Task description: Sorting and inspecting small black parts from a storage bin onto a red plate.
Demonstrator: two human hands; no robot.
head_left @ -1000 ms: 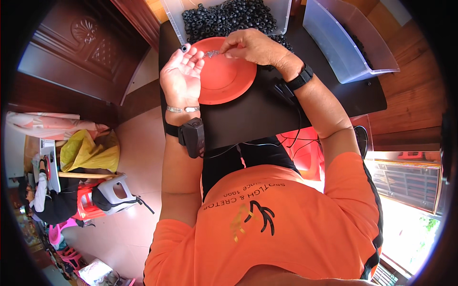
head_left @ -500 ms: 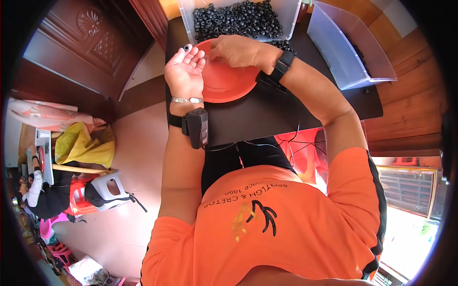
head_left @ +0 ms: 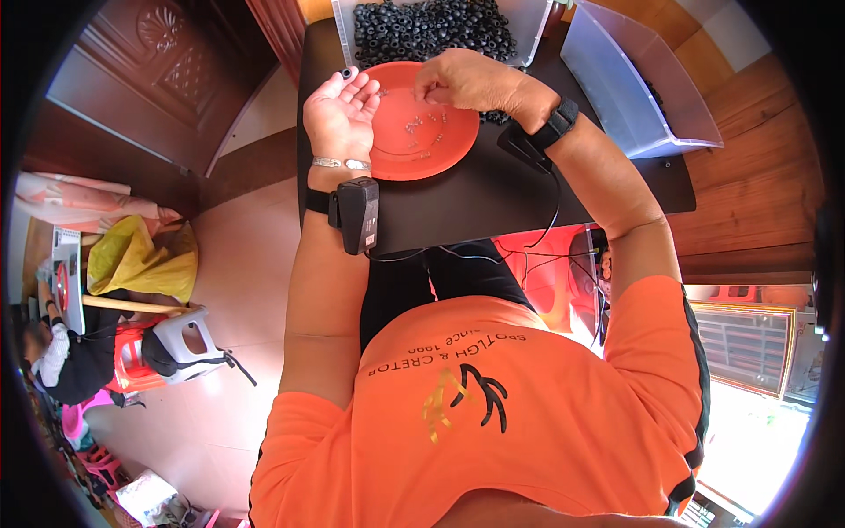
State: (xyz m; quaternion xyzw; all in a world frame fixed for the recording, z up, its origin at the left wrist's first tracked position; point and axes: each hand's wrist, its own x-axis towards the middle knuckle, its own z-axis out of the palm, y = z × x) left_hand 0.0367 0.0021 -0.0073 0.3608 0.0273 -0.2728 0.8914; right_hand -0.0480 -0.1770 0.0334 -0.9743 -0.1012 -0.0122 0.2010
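Observation:
My left hand (head_left: 341, 123) is palm up at the left rim of a red-orange plate (head_left: 396, 97). Its thumb and index finger pinch a small black ring-shaped part (head_left: 346, 74); the other fingers are loosely curled. Over the plate's right side is my right hand (head_left: 475, 84), its fingertips drawn together. Whatever they hold, if anything, is too small to make out. Several tiny shiny pieces (head_left: 412, 128) lie scattered in the plate.
Behind the plate stands a clear bin (head_left: 526, 40) of black ring parts (head_left: 431, 31), some loose beside it. A second clear bin (head_left: 607, 88) is at the right on the dark table (head_left: 440, 211). Cables (head_left: 554, 211) hang at the table's front edge. Another person (head_left: 79, 361) sits far left.
My right hand has lifted and moved right from the plate's middle, uncovering the tiny pieces. My left hand keeps the black ring part in nearly the same place.

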